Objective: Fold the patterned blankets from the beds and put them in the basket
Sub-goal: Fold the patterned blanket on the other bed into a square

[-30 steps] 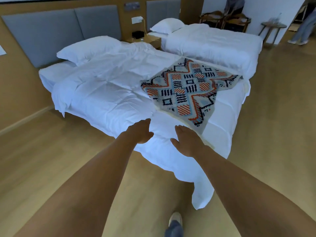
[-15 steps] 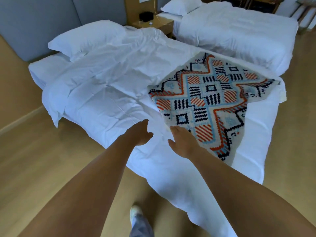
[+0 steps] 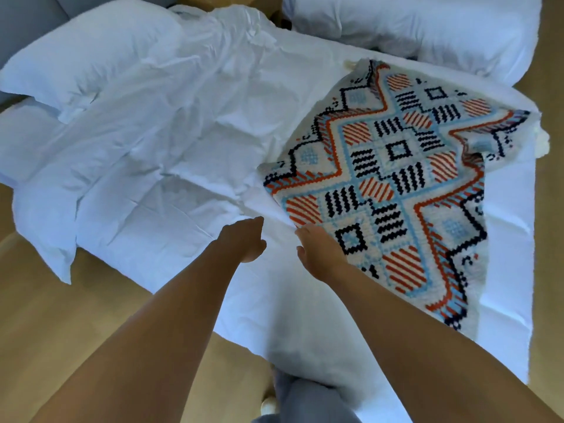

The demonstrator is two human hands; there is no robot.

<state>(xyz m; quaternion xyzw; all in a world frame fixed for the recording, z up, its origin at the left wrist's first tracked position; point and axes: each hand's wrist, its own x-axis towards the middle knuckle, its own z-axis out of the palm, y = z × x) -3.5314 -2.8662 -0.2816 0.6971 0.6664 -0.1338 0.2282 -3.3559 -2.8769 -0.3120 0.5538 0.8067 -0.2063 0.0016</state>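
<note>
A patterned blanket [image 3: 396,178] in white, blue, orange and black lies spread flat on the foot end of the near bed [image 3: 152,148], which has a rumpled white duvet. My right hand [image 3: 320,251] reaches over the blanket's near left corner, fingers extended and holding nothing; whether it touches the fabric is unclear. My left hand [image 3: 244,239] hovers over the white duvet just left of that corner, fingers loosely curled and empty. No basket is in view.
A white pillow [image 3: 85,47] lies at the head of the near bed. A second white bed [image 3: 427,29] stands behind, close to the blanket's far edge. Wooden floor [image 3: 45,315] runs along the bed's near side, where my legs stand.
I have stepped closer to the bed. Both hands have moved forward, and my right hand has come up to the blanket's near corner.
</note>
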